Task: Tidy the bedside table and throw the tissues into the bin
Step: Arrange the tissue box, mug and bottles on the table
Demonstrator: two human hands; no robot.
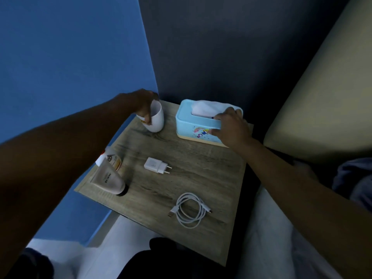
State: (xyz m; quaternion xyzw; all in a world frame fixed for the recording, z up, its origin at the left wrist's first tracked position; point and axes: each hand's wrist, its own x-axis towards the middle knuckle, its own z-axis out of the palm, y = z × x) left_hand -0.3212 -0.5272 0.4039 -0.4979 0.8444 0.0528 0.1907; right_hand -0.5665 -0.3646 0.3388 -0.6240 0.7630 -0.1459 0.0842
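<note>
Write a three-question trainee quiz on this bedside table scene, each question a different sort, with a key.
1. True or false: the left hand grips the white cup at its rim.
2. Multiple choice: the right hand rests on which item? A) the coiled white cable B) the blue tissue box C) the white charger plug
3. Fill in: the cream tube lies near the table's ____ edge, as the person sees it.

Key: 1 true; 2 B; 3 left.
</note>
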